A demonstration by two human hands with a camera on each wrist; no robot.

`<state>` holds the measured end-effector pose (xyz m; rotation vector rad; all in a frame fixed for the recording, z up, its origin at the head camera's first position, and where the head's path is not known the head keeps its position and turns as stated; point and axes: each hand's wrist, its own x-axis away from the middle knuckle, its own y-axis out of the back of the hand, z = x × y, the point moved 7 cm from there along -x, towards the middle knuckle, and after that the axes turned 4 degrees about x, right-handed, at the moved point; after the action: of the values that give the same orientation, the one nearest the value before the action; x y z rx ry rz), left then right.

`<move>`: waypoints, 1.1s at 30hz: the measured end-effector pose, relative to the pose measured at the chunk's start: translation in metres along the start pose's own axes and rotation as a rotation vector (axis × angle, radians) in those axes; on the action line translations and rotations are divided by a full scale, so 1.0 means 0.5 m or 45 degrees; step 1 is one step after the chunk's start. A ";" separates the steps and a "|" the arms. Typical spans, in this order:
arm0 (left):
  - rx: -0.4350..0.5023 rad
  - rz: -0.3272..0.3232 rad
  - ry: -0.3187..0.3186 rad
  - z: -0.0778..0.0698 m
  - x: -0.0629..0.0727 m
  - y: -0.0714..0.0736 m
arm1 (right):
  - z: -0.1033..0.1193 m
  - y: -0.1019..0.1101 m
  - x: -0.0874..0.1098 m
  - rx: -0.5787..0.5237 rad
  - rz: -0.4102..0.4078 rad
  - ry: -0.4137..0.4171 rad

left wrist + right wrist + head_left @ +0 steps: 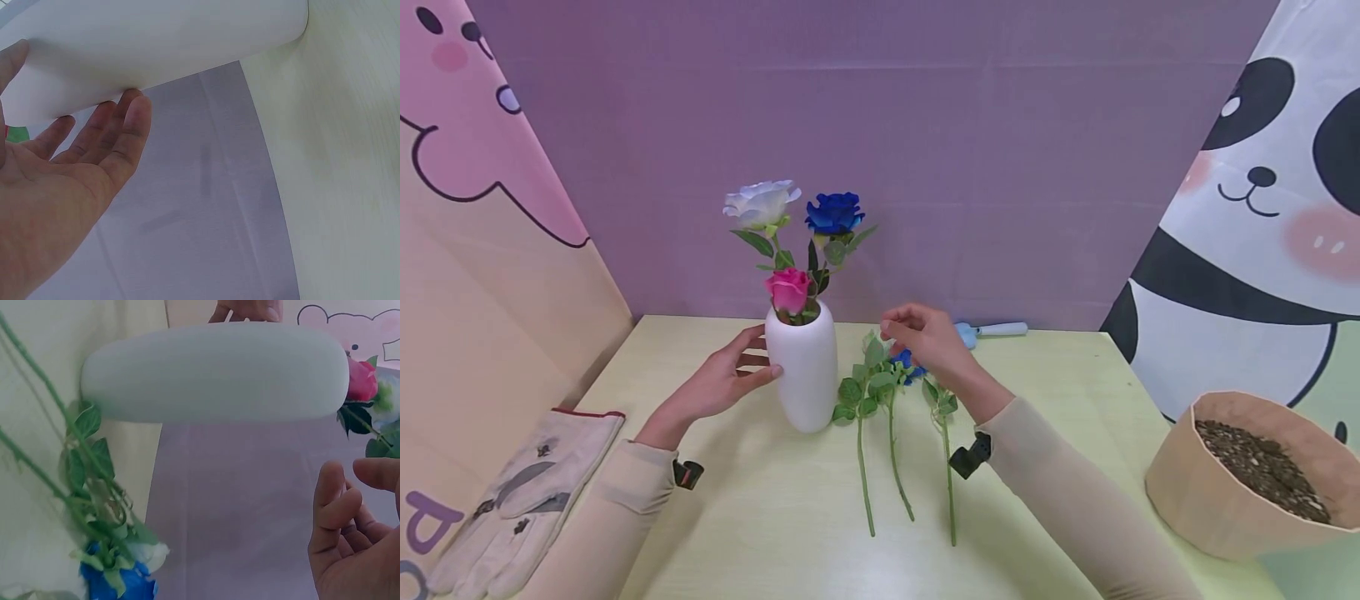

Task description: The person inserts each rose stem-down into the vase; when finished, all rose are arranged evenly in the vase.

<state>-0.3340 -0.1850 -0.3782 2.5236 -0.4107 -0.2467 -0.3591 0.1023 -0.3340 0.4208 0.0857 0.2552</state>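
Vase [805, 371] seemed mid-fill; left hand [718, 383], spread, touched its side. Right hand [932, 342], relaxed, pinched nothing; next move likely called for pinching a loose stem [951, 500].

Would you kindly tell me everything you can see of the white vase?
The white vase is smooth, plain and ceramic-looking, rounded at shoulder and base. It stands upright on the table, holding a white rose, a blue rose and a pink rose. The left hand touches its left side; green leaves lie beside its base.
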 end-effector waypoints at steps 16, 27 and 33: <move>-0.015 -0.004 0.010 0.000 0.000 0.000 | -0.097 0.057 0.029 0.081 0.022 -0.098; -0.018 0.001 0.011 -0.003 0.002 -0.001 | -0.180 0.090 0.049 0.099 0.041 -0.201; -0.012 0.003 0.010 -0.004 0.002 -0.002 | -0.222 0.100 0.061 0.119 0.055 -0.267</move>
<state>-0.3325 -0.1835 -0.3774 2.5137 -0.4083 -0.2371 -0.3559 0.1979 -0.4153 0.5407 -0.1178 0.2491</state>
